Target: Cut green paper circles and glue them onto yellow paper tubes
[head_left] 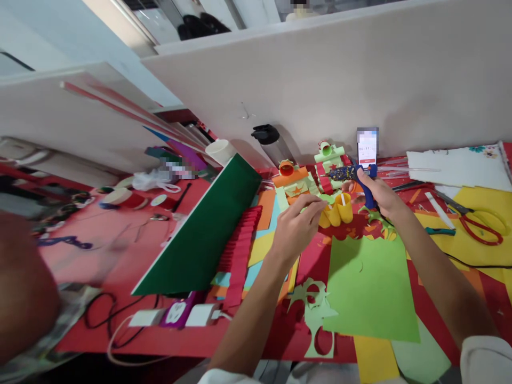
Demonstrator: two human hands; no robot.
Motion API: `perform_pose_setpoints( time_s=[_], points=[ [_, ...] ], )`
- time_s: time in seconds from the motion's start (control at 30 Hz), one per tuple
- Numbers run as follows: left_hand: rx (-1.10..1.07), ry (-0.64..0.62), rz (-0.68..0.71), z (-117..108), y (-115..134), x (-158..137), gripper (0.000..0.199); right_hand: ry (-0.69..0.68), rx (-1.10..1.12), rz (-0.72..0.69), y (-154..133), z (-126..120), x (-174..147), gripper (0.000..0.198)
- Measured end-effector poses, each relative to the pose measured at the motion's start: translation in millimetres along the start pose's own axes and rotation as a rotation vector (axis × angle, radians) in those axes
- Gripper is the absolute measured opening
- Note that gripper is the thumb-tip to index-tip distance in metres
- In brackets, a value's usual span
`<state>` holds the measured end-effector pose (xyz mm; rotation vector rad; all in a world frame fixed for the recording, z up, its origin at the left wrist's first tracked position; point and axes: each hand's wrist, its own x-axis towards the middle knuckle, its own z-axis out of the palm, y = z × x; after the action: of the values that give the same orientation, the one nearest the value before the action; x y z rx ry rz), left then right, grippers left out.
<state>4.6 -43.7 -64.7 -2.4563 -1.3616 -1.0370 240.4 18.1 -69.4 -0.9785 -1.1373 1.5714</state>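
Note:
My right hand (378,192) grips a dark blue hot glue gun (344,174), its nozzle pointing left above the paper pieces. Beside several yellow paper tubes (344,209), my left hand (298,221) is closed with thumb and fingertips together; what they pinch, if anything, I cannot make out. Behind the hands stand an orange paper figure (294,178) with a star and a light green and red one (330,157). Below the tubes lies a bright green paper sheet (372,288), with a pale green cut-out scrap (316,309) at its left.
A dark green board (200,234) leans left of my left arm. Red-handled scissors (476,221) lie on yellow paper at the right. A phone (367,146) and a black-capped bottle (270,141) stand by the partition. A power strip (180,312) with plugs sits at the front left.

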Motion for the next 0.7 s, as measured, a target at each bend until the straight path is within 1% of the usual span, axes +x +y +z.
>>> perform_pose_setpoints(
  time_s=[0.17,0.37,0.47,0.7],
  points=[
    [-0.024,-0.014,0.016,0.1,0.7,-4.5,0.025,0.008,0.036,-0.02,4.8,-1.9,2.9,0.05],
    [-0.044,-0.04,0.054,-3.8,2.8,-6.4,0.024,0.002,0.054,0.002,7.9,-3.4,4.0,0.049],
    [-0.029,-0.044,0.085,-5.3,3.0,-7.6,0.025,-0.009,0.056,0.008,8.0,-3.4,3.7,0.05],
    [0.065,-0.062,0.058,-6.1,3.0,-10.5,0.03,-0.029,0.048,0.017,7.9,-3.6,3.0,0.051]
  ],
)
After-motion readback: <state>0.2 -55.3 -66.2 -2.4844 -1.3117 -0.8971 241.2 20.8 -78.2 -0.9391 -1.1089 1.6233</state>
